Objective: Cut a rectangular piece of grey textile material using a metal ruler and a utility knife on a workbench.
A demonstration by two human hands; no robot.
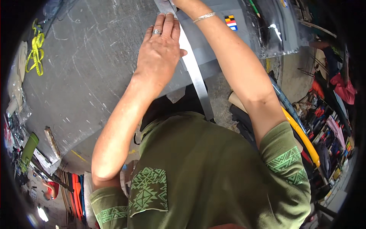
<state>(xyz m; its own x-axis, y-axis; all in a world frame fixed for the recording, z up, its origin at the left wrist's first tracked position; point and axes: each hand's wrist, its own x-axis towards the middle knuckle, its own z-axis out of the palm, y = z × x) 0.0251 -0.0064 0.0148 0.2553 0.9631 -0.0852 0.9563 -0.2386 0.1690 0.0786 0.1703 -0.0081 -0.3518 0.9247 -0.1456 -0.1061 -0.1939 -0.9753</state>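
Observation:
A long metal straightedge [195, 72] runs from the top edge down past the table's near edge, its lower end close to my shirt. My left hand [162, 47] lies flat along its left side, fingers stretched forward and fingertips pressing on the metal, with the thumb reaching across it. At the very top of the picture, my right hand [183, 4] is mostly cut off, so its fingers and anything in them are hidden. Smooth grey sheet material [207, 42] lies beneath the straightedge and my right forearm.
The scratched dark table [84, 68] carries a bundled yellow tape measure [36, 51] at the far left. A small coloured sticker [231, 23] and a green pencil [254, 8] are right of my forearm. Clear plastic [272, 36] covers the right end. Crowded shelves [328, 141] stand beyond it.

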